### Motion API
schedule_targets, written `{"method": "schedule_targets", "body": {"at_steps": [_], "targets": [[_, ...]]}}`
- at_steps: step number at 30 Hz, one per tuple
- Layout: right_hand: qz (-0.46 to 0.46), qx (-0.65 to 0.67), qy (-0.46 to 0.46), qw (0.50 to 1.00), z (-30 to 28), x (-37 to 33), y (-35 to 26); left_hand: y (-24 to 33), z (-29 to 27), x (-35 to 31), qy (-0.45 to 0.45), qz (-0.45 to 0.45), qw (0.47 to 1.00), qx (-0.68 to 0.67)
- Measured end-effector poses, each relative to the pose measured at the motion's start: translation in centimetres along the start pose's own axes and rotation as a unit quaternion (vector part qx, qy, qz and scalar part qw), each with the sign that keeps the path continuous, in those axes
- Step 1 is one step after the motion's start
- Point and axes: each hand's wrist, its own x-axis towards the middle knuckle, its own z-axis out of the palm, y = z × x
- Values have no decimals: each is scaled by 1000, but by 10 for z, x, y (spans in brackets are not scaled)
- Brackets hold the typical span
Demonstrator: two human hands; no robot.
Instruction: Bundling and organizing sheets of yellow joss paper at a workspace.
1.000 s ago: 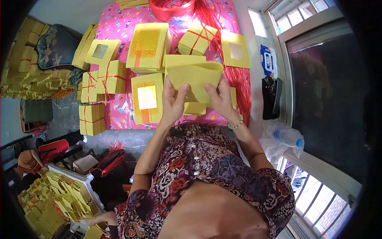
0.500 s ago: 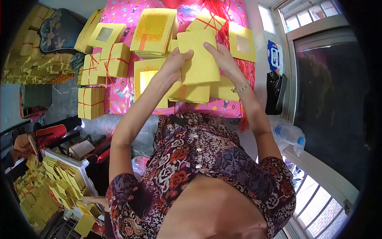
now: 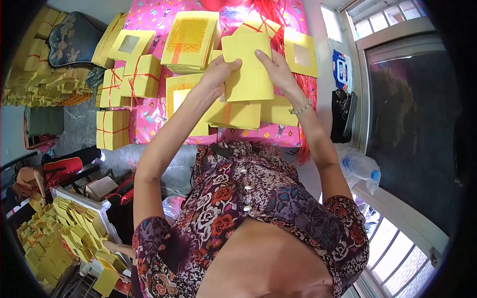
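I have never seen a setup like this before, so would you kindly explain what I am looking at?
There is no machine here: a person is working with two bare hands. The view comes from a wide fisheye camera worn on the head, looking down, so straight edges bend near the rim. The left hand and right hand hold yellow paper between them, thumbs on top; how many sheets, I cannot tell. Below is a pink patterned surface, bearing yellow bundles tied with red, a printed stack and red strands. At lower left, another person's hand shows.
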Motion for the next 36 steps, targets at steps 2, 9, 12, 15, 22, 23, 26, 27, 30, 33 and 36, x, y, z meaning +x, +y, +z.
{"method": "schedule_targets", "body": {"at_steps": [2,9,12,15,22,23,26,27,30,33,36], "targets": [[-27,31,21,999,2,-2,-1,-1,4,-5,-10,62,998,20],[-85,-20,38,995,2,-14,-8,-5,19,-24,8,133,988,76],[-110,-33,40,993,4,-29,-22,-15,26,-34,19,245,965,93],[-152,-33,54,986,5,-41,-26,-21,34,-48,10,322,941,106],[-133,27,44,990,7,-67,-44,-29,39,-71,1,325,941,91],[-134,62,56,987,8,-69,-46,-30,39,-73,0,318,944,86],[-106,17,67,992,7,-70,-44,-31,40,-77,15,323,943,84],[-108,17,71,991,9,-70,-44,-32,38,-77,21,320,943,85],[-115,60,87,988,12,-69,-41,-35,32,-76,31,314,944,95],[-134,10,97,986,1,-66,-32,-35,23,-77,21,299,947,112],[-110,-49,90,989,-3,-66,-30,-39,17,-78,12,288,950,120]]}}
